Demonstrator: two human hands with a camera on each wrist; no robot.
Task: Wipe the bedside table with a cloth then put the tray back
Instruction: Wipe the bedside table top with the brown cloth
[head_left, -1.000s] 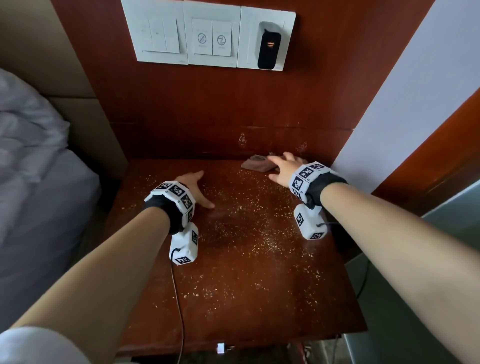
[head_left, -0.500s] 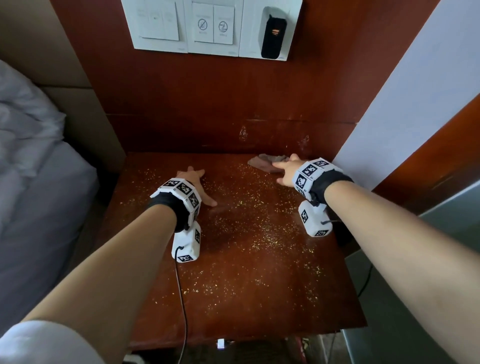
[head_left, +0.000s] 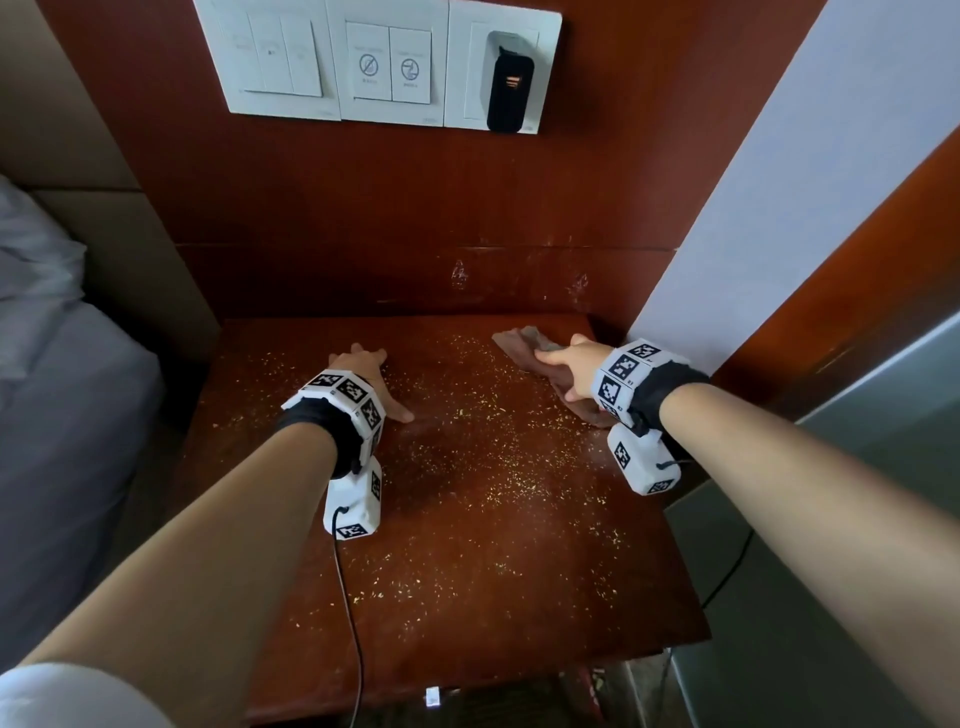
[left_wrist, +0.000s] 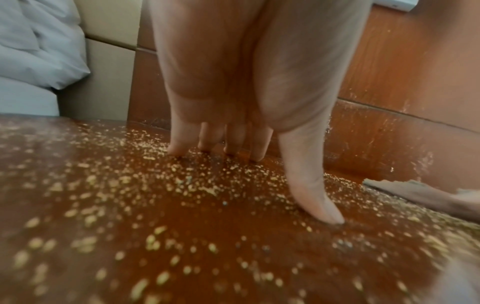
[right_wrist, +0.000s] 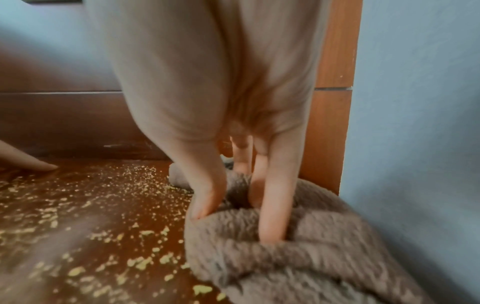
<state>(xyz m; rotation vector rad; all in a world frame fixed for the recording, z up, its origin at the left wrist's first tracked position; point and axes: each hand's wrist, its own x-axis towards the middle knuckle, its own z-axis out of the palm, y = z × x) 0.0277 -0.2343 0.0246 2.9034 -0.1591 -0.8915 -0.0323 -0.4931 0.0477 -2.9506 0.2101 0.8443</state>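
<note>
red-brown wood wall panel (head_left: 363, 197) | white switch plate (head_left: 384, 62) | bed (head_left: 57, 395)

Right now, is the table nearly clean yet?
Not yet. The tray is already off the table; no view shows it. The right hand grips the cloth at the back right corner, and the left hand rests flat. Yellow crumbs cover most of the top, so nearly all the wiping and putting the tray back remain.
</note>
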